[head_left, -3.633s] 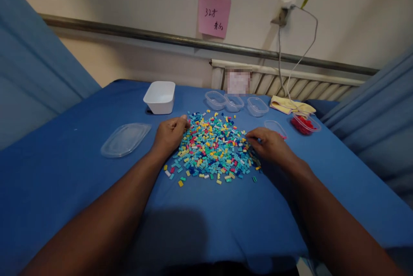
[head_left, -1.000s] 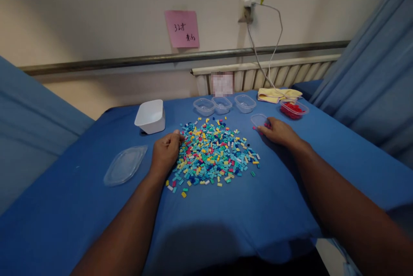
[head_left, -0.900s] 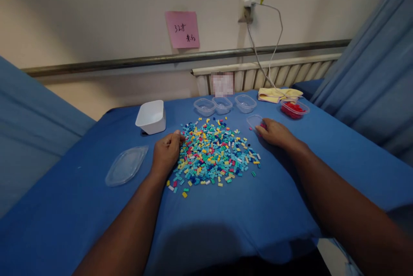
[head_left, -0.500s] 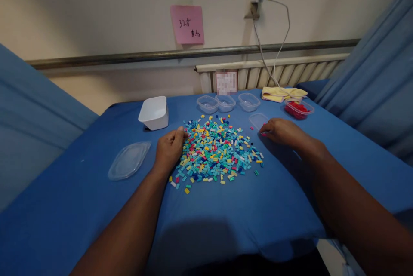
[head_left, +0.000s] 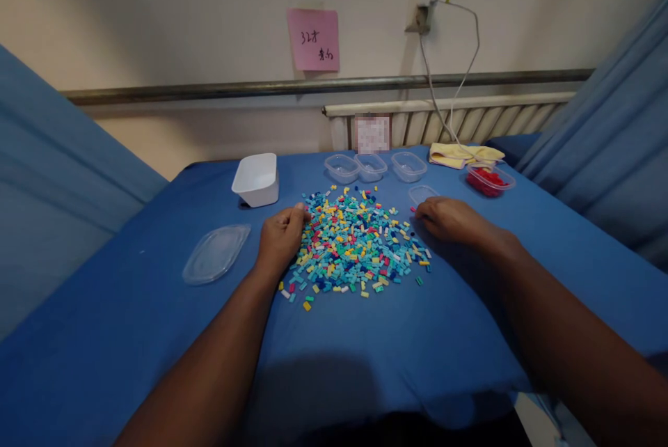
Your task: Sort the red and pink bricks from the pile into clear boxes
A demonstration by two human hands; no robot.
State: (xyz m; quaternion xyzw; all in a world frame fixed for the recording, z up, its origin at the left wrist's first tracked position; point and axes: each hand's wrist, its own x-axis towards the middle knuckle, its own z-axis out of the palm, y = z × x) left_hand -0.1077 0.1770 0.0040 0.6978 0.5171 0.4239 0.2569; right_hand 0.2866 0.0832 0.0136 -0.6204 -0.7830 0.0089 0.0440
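A spread pile of small building bricks [head_left: 355,245], mostly teal and blue with some yellow, green, red and white ones, lies between my two hands. My left hand [head_left: 283,234] rests at the pile's left edge, fingers curled and thumb uppermost; what is inside the curl is hidden. To the right of the pile, my right hand [head_left: 444,218] has its fingers drawn together, tips down at the cloth. One pink brick [head_left: 412,209] lies right at those fingertips. Behind this hand a clear lid [head_left: 422,193] is partly covered. Whether the right fingers hold anything cannot be seen.
Three clear tubs [head_left: 408,167] stand along the back. A clear tub of red bricks [head_left: 488,181] is at the back right, beside a folded yellow cloth [head_left: 464,155]. On the left are a white bin [head_left: 257,181] and another clear lid [head_left: 216,254]. A cable [head_left: 428,71] hangs behind.
My right hand has moved slightly left, towards the pile and the pink brick, away from the lid. My left hand stays at the pile's edge. The whole view has shifted a little.
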